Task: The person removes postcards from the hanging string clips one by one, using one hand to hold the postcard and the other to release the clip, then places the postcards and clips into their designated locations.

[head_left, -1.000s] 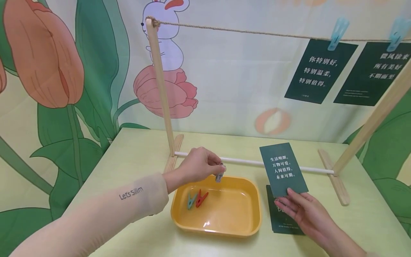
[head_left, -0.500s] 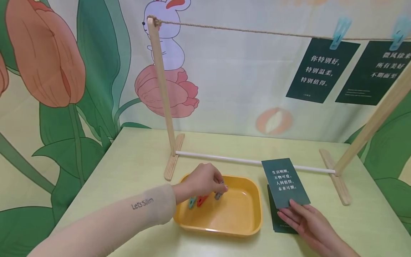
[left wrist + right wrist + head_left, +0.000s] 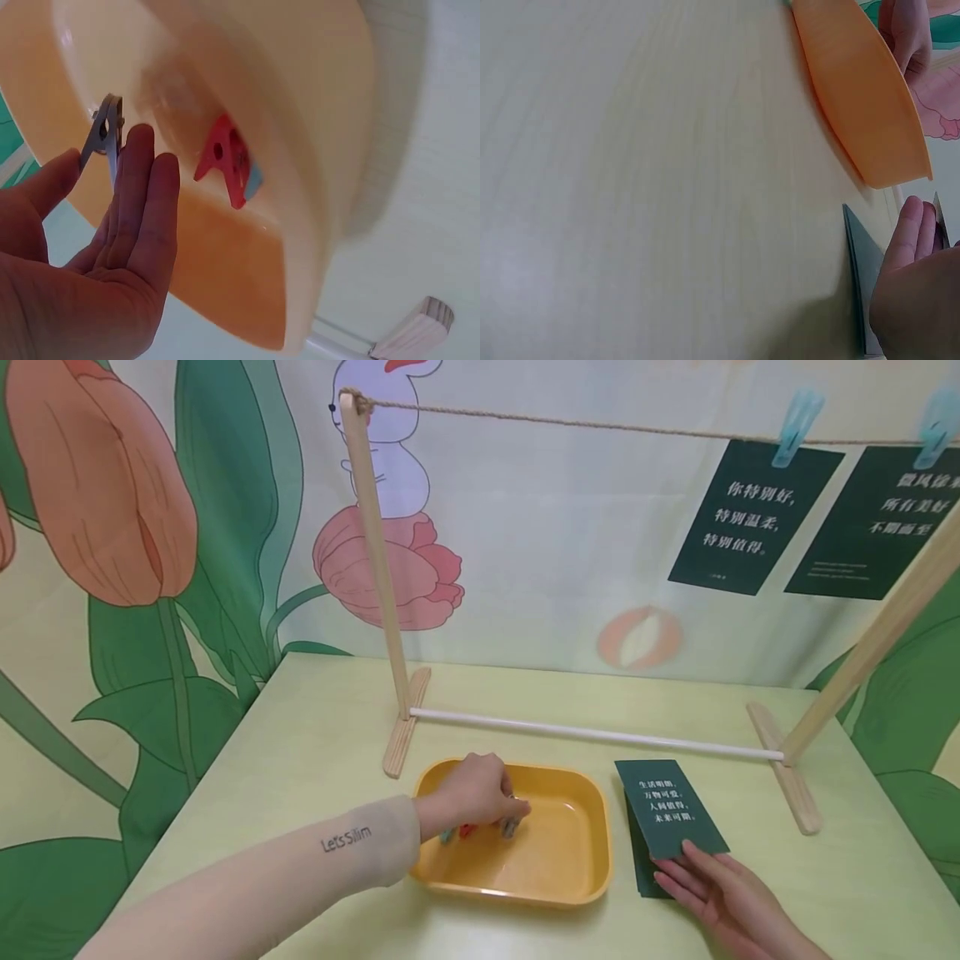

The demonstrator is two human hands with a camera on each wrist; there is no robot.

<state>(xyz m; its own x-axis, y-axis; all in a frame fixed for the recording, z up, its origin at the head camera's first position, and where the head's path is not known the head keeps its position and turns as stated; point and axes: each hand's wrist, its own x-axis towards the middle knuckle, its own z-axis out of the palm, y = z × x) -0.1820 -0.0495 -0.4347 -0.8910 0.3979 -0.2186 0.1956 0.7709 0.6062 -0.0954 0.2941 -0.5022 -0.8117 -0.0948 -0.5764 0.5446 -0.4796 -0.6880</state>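
My left hand [image 3: 480, 792] is down inside the yellow tray [image 3: 555, 893], pinching a grey metal clothespin [image 3: 105, 127] between thumb and fingers. A red clothespin [image 3: 225, 161] lies beside it in the tray, with part of a light blue-green one [image 3: 254, 181] behind it. To the tray's right, my right hand [image 3: 731, 889] holds a dark green card [image 3: 667, 814] with white Chinese writing by its lower edge, thumb on top. Under that card, more dark green card [image 3: 643, 868] lies on the table, mostly covered.
A wooden stand with a left post [image 3: 378, 560] and a right post [image 3: 873, 639] carries a twine line [image 3: 555, 421]. Two green cards, one here [image 3: 753, 518], hang from it by blue clothespins [image 3: 797, 428]. A white rod [image 3: 592, 732] joins the stand's feet.
My left hand has lowered the metal clothespin into the tray. My right hand has brought its card down, nearer to the card on the table.
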